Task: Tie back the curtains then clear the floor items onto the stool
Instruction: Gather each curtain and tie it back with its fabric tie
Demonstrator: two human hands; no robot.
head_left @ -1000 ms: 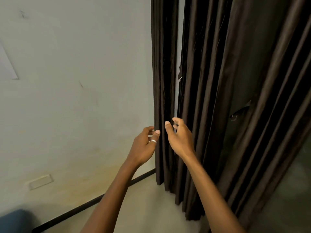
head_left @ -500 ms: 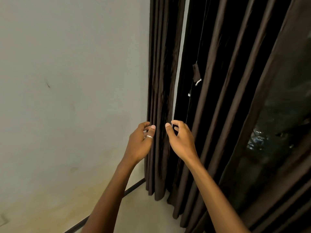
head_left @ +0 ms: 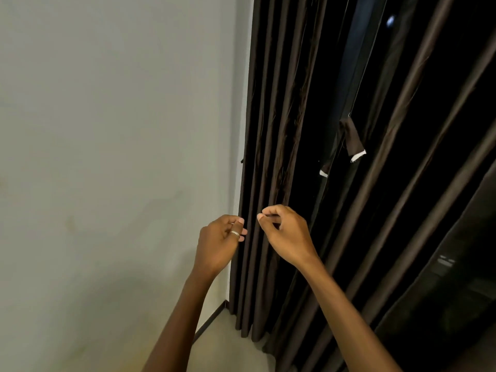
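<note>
Dark-brown curtain [head_left: 268, 157] hung just beyond hands, pleats run vertically; tie strip [head_left: 353, 139] dangled above right hand [head_left: 288, 236], pale wall [head_left: 107, 157] beside left hand [head_left: 218, 244]. Both hands curled, nothing gripped.

My left hand [head_left: 218, 242] and right hand [head_left: 288, 234] mid-frame, fingers curled, at curtain [head_left: 271, 130] folds; contact unclear. Wall [head_left: 107, 130] left.

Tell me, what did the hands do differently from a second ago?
The left hand and right hand crept closer to the dark curtain, fingers curling a bit more. Neither grabbed anything. The tie-back strap still hangs loose, and the curtain is still untied.
</note>
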